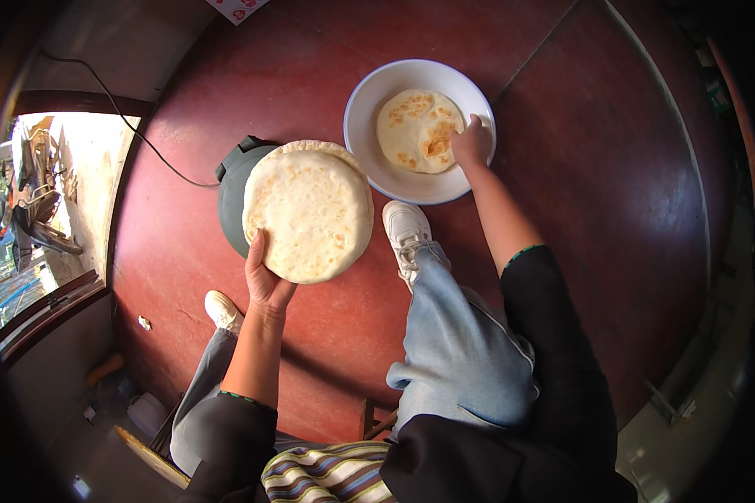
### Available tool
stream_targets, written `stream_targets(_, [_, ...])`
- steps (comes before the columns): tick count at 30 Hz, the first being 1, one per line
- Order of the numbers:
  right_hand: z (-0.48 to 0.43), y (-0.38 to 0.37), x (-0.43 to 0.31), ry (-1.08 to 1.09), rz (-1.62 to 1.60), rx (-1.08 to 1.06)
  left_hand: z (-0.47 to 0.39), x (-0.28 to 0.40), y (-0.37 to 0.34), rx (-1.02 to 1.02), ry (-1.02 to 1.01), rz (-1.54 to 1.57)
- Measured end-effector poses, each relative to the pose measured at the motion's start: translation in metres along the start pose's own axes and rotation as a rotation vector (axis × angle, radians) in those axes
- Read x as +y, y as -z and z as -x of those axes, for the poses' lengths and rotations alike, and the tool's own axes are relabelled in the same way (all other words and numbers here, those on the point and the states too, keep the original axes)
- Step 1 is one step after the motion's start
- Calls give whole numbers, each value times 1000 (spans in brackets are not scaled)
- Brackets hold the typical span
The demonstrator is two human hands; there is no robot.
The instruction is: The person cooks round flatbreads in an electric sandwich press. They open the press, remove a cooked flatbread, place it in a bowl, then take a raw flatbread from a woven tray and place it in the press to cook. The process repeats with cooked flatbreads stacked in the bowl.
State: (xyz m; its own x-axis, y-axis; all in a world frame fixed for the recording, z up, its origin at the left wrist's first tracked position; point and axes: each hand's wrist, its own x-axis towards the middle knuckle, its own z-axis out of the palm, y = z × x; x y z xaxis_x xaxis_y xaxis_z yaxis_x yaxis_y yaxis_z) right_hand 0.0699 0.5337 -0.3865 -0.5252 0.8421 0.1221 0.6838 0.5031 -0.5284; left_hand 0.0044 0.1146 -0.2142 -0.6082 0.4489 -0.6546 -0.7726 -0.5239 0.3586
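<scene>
My left hand (269, 276) holds a stack of round, pale flatbreads (308, 217) from below, its thumb on the top one. At least two layers show at the stack's upper edge. Behind it is a dark grey-green round appliance (231, 207), mostly covered, on the floor. A white basin (368, 157) with a blue rim stands to the right. Inside lies a browned flatbread (418, 129). My right hand (473, 143) reaches over the basin's right side and meets that bread's right edge. Whether its fingers grip the bread is hard to see.
The smooth red floor (604, 176) spreads around the basin. A dark cord (135, 132) runs from the appliance to the left wall. My shoe (406, 229) is close below the basin. A bright window or doorway (88, 188) is at left; a wooden stool part (374, 421) shows below.
</scene>
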Motion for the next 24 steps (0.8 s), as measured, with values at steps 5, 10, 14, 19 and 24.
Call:
stream_targets(5, [36, 56, -85, -400, -1043, -1019, -8, -11, -14, 17, 60, -15])
stream_targets(10, [79, 96, -123, -729, -1613, -1366, -30, -27, -51, -4, 130, -213])
stream_targets(14, [68, 85, -84, -668, -1617, -1167, -35, -21, -102, -142, 141, -383])
stream_targets(19, [39, 64, -37, -688, -1706, -830, -15, -1, -106, -69, 35, -650])
stream_targets(24, [18, 32, -4, -758, -1667, -713, 37, 28, -91, -11, 95, -886])
